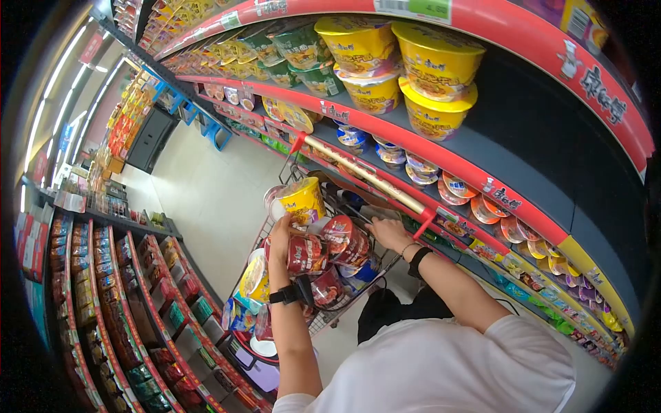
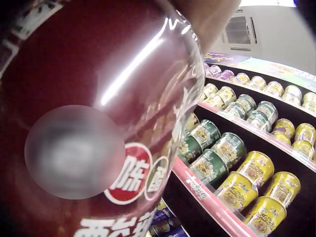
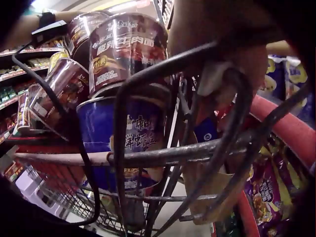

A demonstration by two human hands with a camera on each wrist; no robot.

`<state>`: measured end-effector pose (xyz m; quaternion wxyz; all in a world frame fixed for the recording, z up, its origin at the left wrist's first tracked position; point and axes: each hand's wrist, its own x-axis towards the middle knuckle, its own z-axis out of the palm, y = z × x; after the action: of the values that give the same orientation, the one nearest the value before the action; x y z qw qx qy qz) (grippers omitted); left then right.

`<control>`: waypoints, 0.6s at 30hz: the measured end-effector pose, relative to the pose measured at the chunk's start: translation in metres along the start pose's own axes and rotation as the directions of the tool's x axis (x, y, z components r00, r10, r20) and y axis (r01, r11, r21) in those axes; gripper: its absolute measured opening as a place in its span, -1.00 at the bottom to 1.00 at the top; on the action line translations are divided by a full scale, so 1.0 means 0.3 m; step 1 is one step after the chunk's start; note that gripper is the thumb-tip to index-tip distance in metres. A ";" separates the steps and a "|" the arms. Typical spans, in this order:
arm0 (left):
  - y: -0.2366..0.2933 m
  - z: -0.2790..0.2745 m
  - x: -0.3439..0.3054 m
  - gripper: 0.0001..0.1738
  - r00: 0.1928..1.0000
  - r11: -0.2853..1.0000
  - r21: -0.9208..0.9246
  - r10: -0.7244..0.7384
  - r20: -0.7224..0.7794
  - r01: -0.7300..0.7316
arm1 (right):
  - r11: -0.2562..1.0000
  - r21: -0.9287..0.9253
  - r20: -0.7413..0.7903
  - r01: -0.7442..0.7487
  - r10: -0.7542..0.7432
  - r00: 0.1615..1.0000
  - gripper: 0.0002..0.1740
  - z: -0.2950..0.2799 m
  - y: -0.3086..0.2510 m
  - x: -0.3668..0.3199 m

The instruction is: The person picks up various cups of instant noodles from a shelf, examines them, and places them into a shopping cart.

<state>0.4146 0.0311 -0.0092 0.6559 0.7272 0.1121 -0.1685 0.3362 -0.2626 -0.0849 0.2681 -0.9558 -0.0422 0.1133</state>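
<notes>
My left hand (image 1: 279,237) grips a dark red instant noodle tub (image 1: 308,253) by its side, over the loaded shopping cart (image 1: 329,320). That tub (image 2: 74,84) fills much of the left wrist view, with a piece of the hand at its top. A yellow noodle tub (image 1: 303,199) is just beyond the fingers, and another red tub (image 1: 346,237) lies beside the held one. My right hand (image 1: 389,233) is low at the cart's shelf side, by the dark wire rim (image 3: 173,155) and some brown cardboard (image 3: 210,202); what its fingers hold I cannot tell.
A blue noodle tub (image 3: 101,126) and more tubs fill the cart. Along the right runs a shelf (image 1: 544,124) with stacked yellow tubs (image 1: 437,58) and green tubs (image 1: 303,45). Left is an aisle floor (image 1: 200,165) and a rack of packets (image 1: 103,275).
</notes>
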 end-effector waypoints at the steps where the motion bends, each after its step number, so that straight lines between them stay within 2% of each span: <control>1: -0.001 -0.010 0.020 -0.44 1.000 1.000 -0.007 0.019 0.014 -0.018 | 1.000 -0.002 -0.002 -0.003 0.003 1.000 -0.45 -0.004 -0.005 0.019; 3: -0.008 -0.042 0.067 -0.40 0.998 0.999 -0.014 0.047 0.030 -0.047 | 1.000 -0.016 -0.025 0.024 -0.024 0.999 -0.45 -0.019 -0.020 0.056; 5: -0.031 -0.068 0.125 -0.30 0.994 0.987 0.125 0.105 -0.021 -0.101 | 1.000 -0.029 -0.020 0.011 -0.011 1.000 -0.45 -0.031 -0.036 0.092; 6: 0.011 -0.048 0.097 -0.21 0.995 0.989 0.111 0.100 -0.020 -0.097 | 0.999 -0.050 -0.014 -0.002 0.001 1.000 -0.45 -0.036 -0.043 0.108; 7: 0.021 -0.043 0.108 -0.21 0.994 0.987 0.115 0.112 -0.014 -0.110 | 0.999 -0.050 -0.028 -0.003 0.002 1.000 -0.45 -0.038 -0.047 0.131; 9: 0.043 -0.038 0.116 -0.18 0.998 0.996 -0.078 0.034 -0.045 -0.037 | 0.999 -0.037 -0.038 0.008 -0.009 0.999 -0.43 -0.035 -0.051 0.165; 11: 0.106 -0.035 0.067 -0.14 1.000 0.995 -0.098 0.014 -0.018 -0.016 | 0.998 -0.061 -0.108 0.021 -0.027 0.994 -0.42 -0.012 -0.053 0.196; 13: 0.167 -0.027 0.044 -0.25 0.999 0.974 -0.227 0.017 -0.051 -0.028 | 0.996 -0.083 -0.137 0.034 -0.045 0.990 -0.40 -0.019 -0.060 0.227; 14: 0.224 -0.019 0.010 -0.42 0.998 0.951 -0.302 -0.064 0.007 0.063 | 0.996 -0.084 -0.138 0.027 -0.038 0.990 -0.44 -0.016 -0.063 0.245; 15: 0.207 -0.033 0.052 -0.42 0.999 0.953 -0.298 -0.046 0.026 0.052 | 0.996 -0.089 -0.161 0.014 -0.028 0.986 -0.44 -0.024 -0.069 0.254; 17: 0.113 -0.094 0.134 -0.53 0.988 0.987 -0.038 0.157 0.001 -0.157 | 0.994 -0.068 -0.177 0.082 -0.093 0.980 -0.48 -0.038 -0.093 0.258; 18: 0.106 -0.109 0.152 -0.53 0.985 0.985 -0.041 0.169 0.021 -0.168 | 0.996 -0.025 -0.222 0.085 -0.088 0.971 -0.57 -0.053 -0.112 0.255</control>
<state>0.4719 0.0573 0.0047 0.6831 0.7191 0.0452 -0.1191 0.4135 -0.2310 -0.0691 0.2684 -0.9617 -0.0544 -0.0066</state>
